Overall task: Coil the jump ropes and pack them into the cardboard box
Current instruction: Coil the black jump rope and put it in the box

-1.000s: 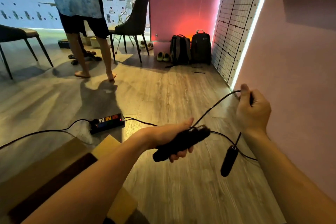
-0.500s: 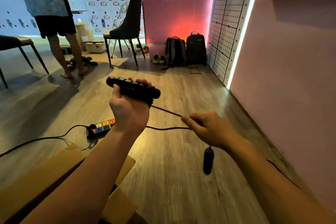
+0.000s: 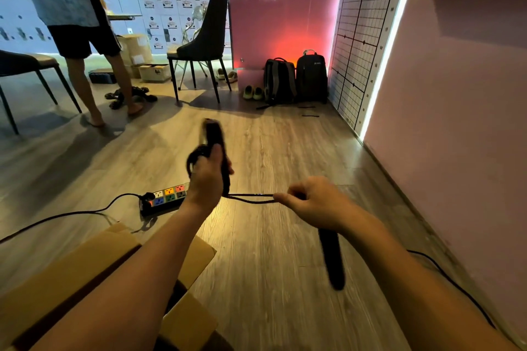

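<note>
Presently left hand (image 3: 206,179) grips upright black jump-rope handle (image 3: 214,137) with coiled cord. Right hand (image 3: 316,202) pinches thin black cord (image 3: 251,198); second black handle (image 3: 332,259) dangles below, blurred.

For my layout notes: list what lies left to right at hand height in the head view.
Power strip → left hand gripping a jump rope handle → rope → right hand holding the rope → pink wall.

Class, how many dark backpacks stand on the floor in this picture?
2: the left dark backpack and the right dark backpack stand side by side against the red wall. Others could be hidden.
</note>
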